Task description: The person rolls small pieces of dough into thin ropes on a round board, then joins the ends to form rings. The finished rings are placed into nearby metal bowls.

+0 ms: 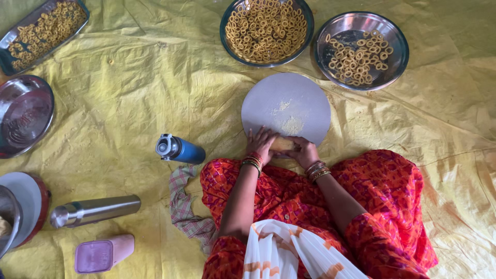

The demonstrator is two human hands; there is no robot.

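1. The person sits on a yellow sheet (134,88) spread over the floor, with a round grey board (285,106) lying just in front of the knees.
2. A small lump of pale yellow dough (282,144) sits at the near edge of the board, pressed between both hands.
3. The left hand (261,144) lies over the dough's left end, fingers curled down on it; the right hand (305,152) closes on the right end. Both are grasping the dough, not released.
4. The dough looks soft and light, likely to give under the fingers and stretch or tear if pulled hard. Crumbs and flour-like dust on the board suggest it is only slightly sticky.
5. It is best held gently from both ends, or rolled under flat palms, since squeezing the middle would thin it.
6. Towards the far edge of the sheet stand a bowl (266,31) heaped with small dough rings and, to its right, a steel plate (361,50) with fewer rings. The rings look thin and fragile, better scooped than pinched.
7. A tray (41,31) of rings lies at the far left corner, with an empty steel plate (23,114) below it at the left edge.
8. A blue bottle (180,149), a steel flask (95,211), a checked cloth (183,206) and a pink box (103,254) lie left of the person.
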